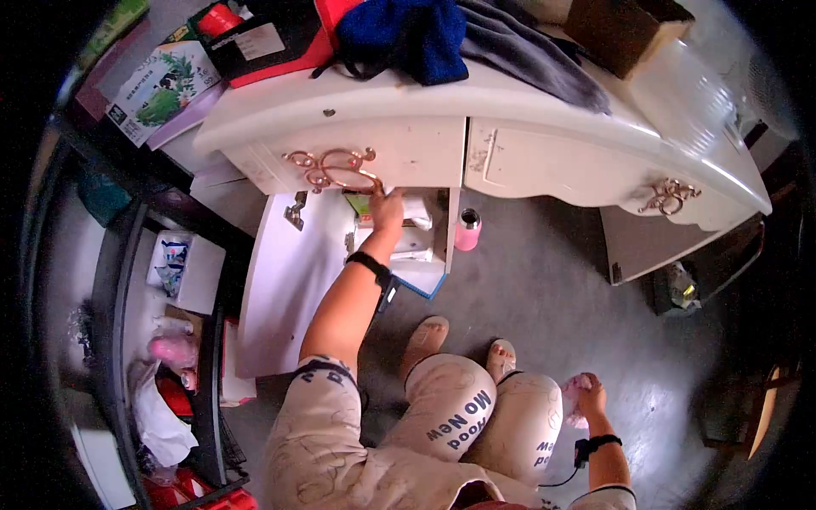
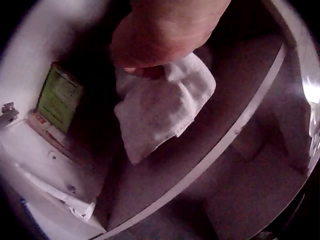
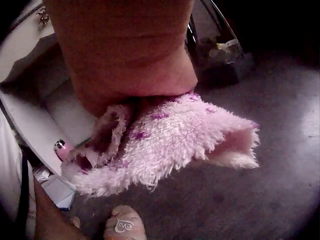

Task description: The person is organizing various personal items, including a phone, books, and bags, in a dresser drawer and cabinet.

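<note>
My left hand (image 1: 388, 211) is at the open cabinet below the curled copper handle (image 1: 344, 168). In the left wrist view, that hand (image 2: 167, 35) grips a crumpled white cloth (image 2: 160, 102), which hangs from its curled fingers. Low beside the right knee, my right hand (image 1: 592, 398) holds a fluffy pink cloth (image 1: 575, 399). The right wrist view shows the cloth (image 3: 165, 137) with purple spots, bunched under the hand (image 3: 135, 75); the fingers are hidden there. A green packet (image 2: 59, 97) stands inside the cabinet, left of the white cloth.
The white cabinet door (image 1: 285, 289) stands open at the left. A pink bottle (image 1: 467, 231) is on the floor beside the cabinet. Blue cloth (image 1: 404, 38) and a cardboard box (image 1: 625, 34) lie on the desk top. A dark shelf (image 1: 115, 340) stands at far left.
</note>
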Action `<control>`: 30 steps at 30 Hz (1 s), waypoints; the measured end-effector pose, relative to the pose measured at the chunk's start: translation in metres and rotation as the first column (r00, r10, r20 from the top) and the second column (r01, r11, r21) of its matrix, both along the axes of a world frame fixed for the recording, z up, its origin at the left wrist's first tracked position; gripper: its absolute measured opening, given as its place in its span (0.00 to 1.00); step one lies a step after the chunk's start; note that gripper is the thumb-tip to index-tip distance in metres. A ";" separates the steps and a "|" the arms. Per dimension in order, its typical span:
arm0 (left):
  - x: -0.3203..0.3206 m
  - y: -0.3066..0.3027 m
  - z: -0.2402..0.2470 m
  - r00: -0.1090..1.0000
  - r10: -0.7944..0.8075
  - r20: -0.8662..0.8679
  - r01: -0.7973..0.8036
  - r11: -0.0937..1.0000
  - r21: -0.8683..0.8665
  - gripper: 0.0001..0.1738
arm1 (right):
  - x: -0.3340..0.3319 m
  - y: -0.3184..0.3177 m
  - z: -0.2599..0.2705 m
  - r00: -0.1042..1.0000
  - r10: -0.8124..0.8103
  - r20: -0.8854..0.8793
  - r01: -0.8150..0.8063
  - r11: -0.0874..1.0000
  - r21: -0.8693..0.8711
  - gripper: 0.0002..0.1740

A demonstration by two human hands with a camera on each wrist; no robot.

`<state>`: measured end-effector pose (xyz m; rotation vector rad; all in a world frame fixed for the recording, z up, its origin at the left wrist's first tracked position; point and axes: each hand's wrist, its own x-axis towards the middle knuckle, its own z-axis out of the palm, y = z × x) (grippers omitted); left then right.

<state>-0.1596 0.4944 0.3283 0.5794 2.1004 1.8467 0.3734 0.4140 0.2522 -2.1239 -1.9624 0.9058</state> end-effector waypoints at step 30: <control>0.110 -0.175 -0.019 0.591 -0.656 0.470 0.805 0.513 -0.297 0.26 | -0.163 0.052 0.181 0.833 0.521 0.186 -0.465 0.478 0.745 0.10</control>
